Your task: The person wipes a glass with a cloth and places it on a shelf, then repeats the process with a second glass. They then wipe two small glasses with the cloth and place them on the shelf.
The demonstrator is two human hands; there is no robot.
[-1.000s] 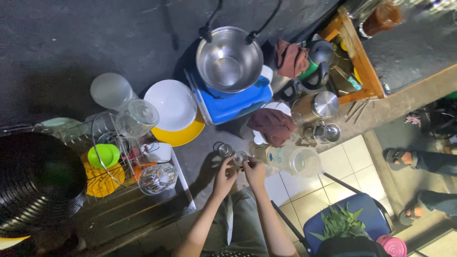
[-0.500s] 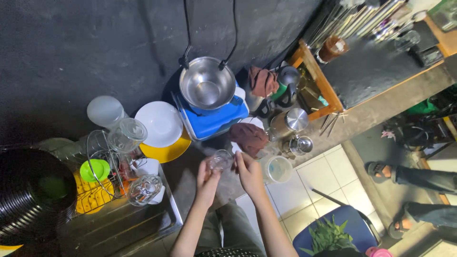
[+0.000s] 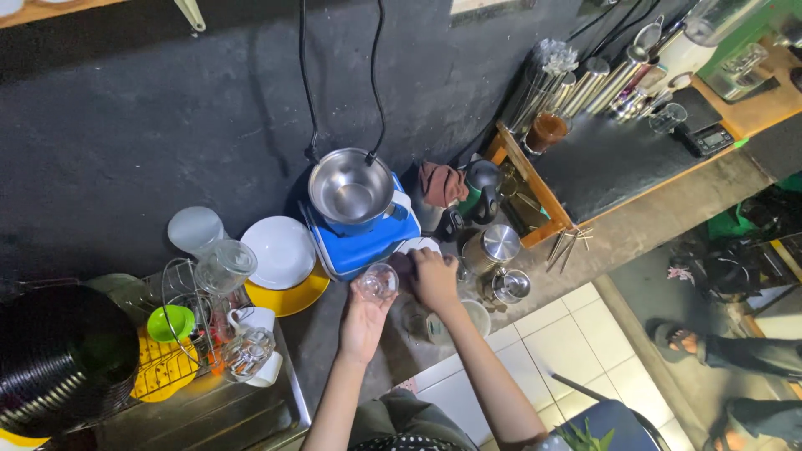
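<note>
While nothing on the dark counter [image 3: 167,142] shows a readable label from the head camera, the one box-like thing is a blue and white appliance base [image 3: 361,244] near the middle, with a steel bowl [image 3: 351,190] sitting on top and two black cords rising from it up the wall. Left of it lies one white plate [image 3: 282,250] stacked on one yellow plate [image 3: 305,296], and beside those stand two clear jars with lids [image 3: 222,266], one frosted and one glass. A wire rack [image 3: 180,334] at the lower left holds one green cup [image 3: 170,322], a white mug and some glassware over a yellow mat. Right of the appliance sit a brown cloth [image 3: 441,184], a dark kettle [image 3: 484,179] and two small steel pots with lids [image 3: 499,244]. A row of steel tumblers [image 3: 576,83] stands at the upper right, too crowded to count. The left hand [image 3: 364,321] is curled about one small clear glass [image 3: 378,282], its fingers closed round the lower part, holding it just in front of the blue base. The right hand [image 3: 434,280] lies just beside the glass with bent fingers resting on a dark cloth; whether it grips that cloth I cannot tell.
</note>
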